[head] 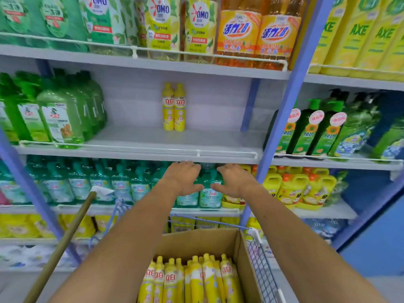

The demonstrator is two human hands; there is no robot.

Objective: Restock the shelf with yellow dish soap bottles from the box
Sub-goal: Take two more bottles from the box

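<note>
Two yellow dish soap bottles [173, 107] stand upright side by side at the back of the middle shelf [153, 138]. A cardboard box [218, 239] at the bottom centre holds several more yellow dish soap bottles [192, 278], packed upright. My left hand [182, 177] and my right hand [235, 179] are stretched out palms down, just below the front rail of the middle shelf. Both hands hold nothing and their fingers are spread. They hang above the box and apart from the bottles on the shelf.
Green pump bottles [54, 110] crowd the middle shelf's left end. A blue upright post [290, 101] bounds it on the right. The box sits in a blue wire cart [262, 270]. A wooden pole [63, 243] leans at the left. Teal bottles [122, 184] fill the shelf below.
</note>
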